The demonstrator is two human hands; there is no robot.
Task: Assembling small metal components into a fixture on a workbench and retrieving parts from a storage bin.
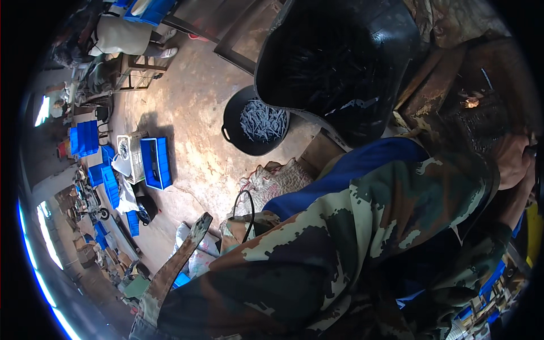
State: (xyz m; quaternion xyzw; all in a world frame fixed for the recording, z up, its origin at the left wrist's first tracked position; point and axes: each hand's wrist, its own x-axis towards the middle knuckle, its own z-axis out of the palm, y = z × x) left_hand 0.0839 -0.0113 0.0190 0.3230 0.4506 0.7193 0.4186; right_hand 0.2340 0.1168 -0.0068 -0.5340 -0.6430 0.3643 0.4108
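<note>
Both my hands are together at the far right edge. My left hand, below a camouflage sleeve, has its fingers curled at a small dark thing that I cannot make out. My right hand comes up from beneath against it, its fingers mostly hidden. Beyond the hands is a dark, worn surface with a bright orange spot and a thin light rod. A large black scoop-shaped tub with dark slender pieces inside stands left of it.
A black bucket of short grey metal rods sits on the floor. Woven sacks lie nearer me. Blue crates and a white basket stand left. Another person is at the upper left, beside a bench.
</note>
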